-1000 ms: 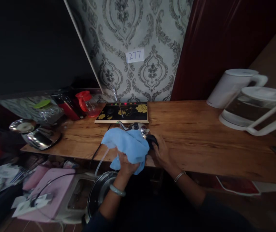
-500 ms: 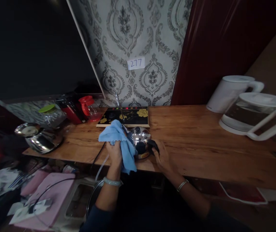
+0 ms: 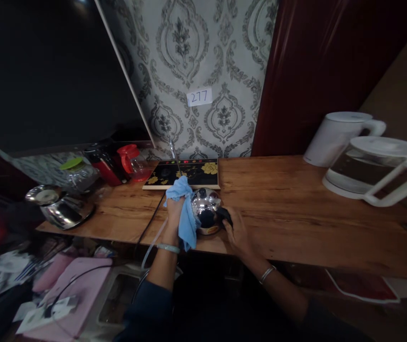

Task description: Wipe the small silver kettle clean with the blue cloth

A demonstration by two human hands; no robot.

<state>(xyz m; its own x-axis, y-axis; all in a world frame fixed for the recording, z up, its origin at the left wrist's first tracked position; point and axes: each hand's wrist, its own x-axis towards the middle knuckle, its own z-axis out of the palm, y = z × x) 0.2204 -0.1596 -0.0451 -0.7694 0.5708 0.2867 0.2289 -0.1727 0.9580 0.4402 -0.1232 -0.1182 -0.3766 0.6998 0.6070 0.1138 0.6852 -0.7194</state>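
A shiny steel kettle (image 3: 206, 205) with a black lid knob stands near the front edge of the wooden counter. My right hand (image 3: 238, 233) is closed around its black handle (image 3: 225, 215) on the right side. In my left hand (image 3: 175, 211) is a light blue cloth (image 3: 188, 221), bunched at the top and hanging down against the kettle's left side. The cloth hides the spout. Behind the kettle lies a black electric tea stove (image 3: 184, 173) with gold flowers and a thin metal water tap (image 3: 173, 151).
At left stand another steel kettle (image 3: 62, 206), a green-lidded glass jug (image 3: 78, 175), a red and black flask (image 3: 108, 166) and a red-lidded jug (image 3: 134, 162). To the right are a white kettle (image 3: 335, 140) and a white-handled glass kettle (image 3: 371, 168). Cables hang over the counter's front edge.
My left hand has moved slightly right and up, and the cloth is now bunched closer against the kettle. My right hand stays on the handle.
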